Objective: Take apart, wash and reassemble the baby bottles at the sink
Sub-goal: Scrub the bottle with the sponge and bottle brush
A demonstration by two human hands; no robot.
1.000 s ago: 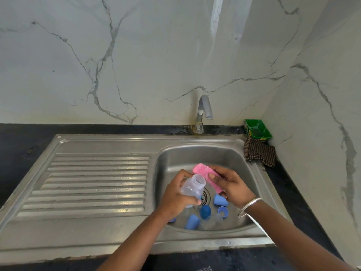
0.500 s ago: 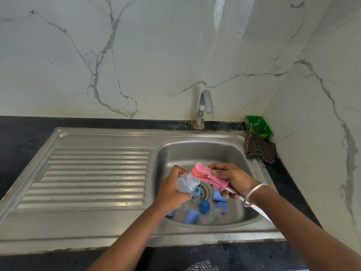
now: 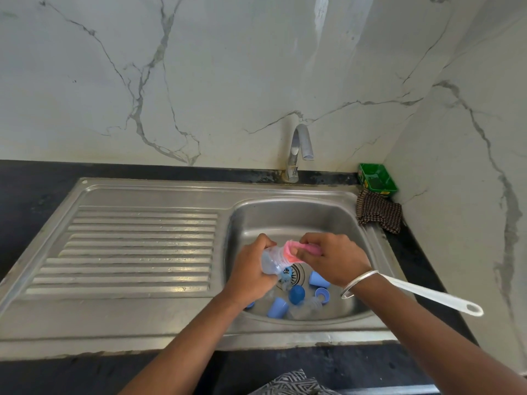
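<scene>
Left hand (image 3: 251, 269) gripping clear baby bottle (image 3: 272, 262) over sink basin (image 3: 285, 215), right hand (image 3: 336, 259) clenched on pink sponge brush (image 3: 296, 249), head now pushed into bottle mouth versus beside it earlier, scrubbing starting.

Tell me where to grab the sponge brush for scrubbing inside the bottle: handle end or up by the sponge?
Grip up by the pink sponge head, as the right hand does, coming from the bottle's open mouth side. The long white handle trails off behind the wrist; holding its far end would likely give poor control at the narrow neck. The left hand steadies the tilted bottle.
</scene>
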